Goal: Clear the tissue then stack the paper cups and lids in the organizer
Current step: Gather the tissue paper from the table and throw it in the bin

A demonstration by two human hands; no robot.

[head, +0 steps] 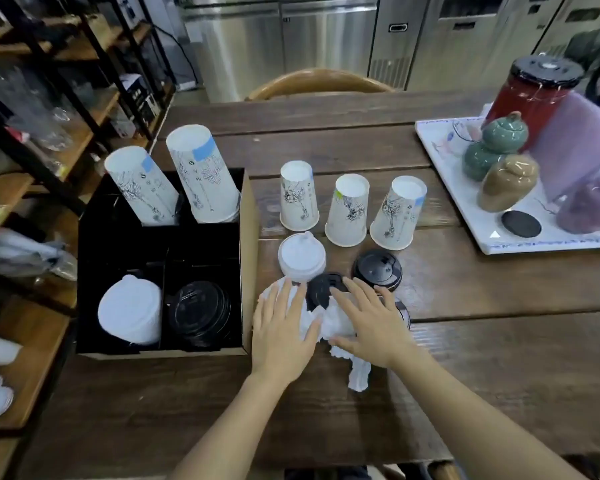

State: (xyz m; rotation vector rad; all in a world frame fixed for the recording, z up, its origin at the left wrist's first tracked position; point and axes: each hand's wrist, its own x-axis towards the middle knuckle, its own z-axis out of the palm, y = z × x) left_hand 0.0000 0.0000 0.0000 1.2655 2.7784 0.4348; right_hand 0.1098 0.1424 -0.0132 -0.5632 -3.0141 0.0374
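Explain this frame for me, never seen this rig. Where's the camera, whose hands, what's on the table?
There is no machine here: a person works with two bare hands. The single picture comes from a wide-angle camera worn on the head, looking forward and down, so the forearms enter from the bottom edge.

The left hand and the right hand both lie flat, fingers spread, on a crumpled white tissue. Nothing is gripped or lifted.

On the wooden table stand three upside-down paper cups, with a white lid and black lids in front of them; one black lid is partly under the tissue.

At the left, a black organizer holds two leaning cup stacks, a white lid stack and a black lid stack. A white tray of jars sits at the right.
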